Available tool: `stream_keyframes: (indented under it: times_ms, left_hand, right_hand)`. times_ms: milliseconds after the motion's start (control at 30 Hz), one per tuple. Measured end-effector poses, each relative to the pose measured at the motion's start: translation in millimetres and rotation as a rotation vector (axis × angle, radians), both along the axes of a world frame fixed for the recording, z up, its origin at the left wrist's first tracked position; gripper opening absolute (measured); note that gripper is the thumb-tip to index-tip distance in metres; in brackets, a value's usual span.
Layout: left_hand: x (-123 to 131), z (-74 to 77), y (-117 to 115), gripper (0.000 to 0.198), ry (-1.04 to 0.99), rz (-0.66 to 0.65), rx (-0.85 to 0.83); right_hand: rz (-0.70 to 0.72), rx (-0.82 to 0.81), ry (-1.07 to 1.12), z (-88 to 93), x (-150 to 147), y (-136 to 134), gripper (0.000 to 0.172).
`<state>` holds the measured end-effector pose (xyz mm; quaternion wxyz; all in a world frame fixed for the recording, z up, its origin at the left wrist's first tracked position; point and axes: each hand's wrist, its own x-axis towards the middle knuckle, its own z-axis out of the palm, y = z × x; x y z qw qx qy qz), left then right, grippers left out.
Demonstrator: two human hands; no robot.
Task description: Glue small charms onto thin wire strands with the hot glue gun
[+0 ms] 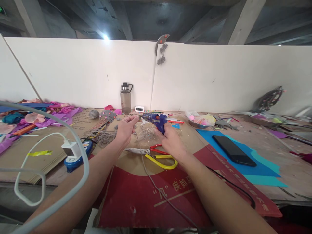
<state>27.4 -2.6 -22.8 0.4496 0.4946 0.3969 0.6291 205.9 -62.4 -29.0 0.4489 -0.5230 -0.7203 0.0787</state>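
Note:
My right hand (pixel 170 136) is wrapped round the handle of a blue glue gun (pixel 158 121), whose nozzle points left. My left hand (pixel 126 128) pinches a small grey piece (pixel 139 118) right at the nozzle; its exact shape is too small to tell. From the left fingers a thin grey cord (pixel 146 170) runs down across the red and tan cardboard (pixel 136 198). Below the hands lie scissors with a yellow handle (pixel 164 165) and a red-handled tool (pixel 156 148). A tangle of grey cord (pixel 104 136) rests beside my left wrist.
A bottle (pixel 125 99) and a small white clock (pixel 139 109) stand by the white partition (pixel 85 74). At right, a black phone (pixel 234 150) lies on blue sheets (pixel 263 170). A white cable (pixel 84 156) loops at left near a charger (pixel 71 150) and purple scraps (pixel 60 117).

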Motion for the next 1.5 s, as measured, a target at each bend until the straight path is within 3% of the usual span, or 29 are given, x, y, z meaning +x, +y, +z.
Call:
stream_keyframes:
  times_ms: [1200,1333,1500]
  left_hand:
    - [-2,3.6,-3,0.029,0.028,-0.022,0.016]
    - [-4,4.1,-2,0.031,-0.004,-0.035,0.001]
    - [-4,4.0,2,0.030,-0.022,0.000,-0.006]
  right_hand:
    - [0.043,-0.005,0.024,1.0,-1,-2,0.033]
    - [0.067,-0.043,0.159,1.7,1,2,0.030]
    - [0.126,-0.257,0.521,4.3,15,15,0.017]
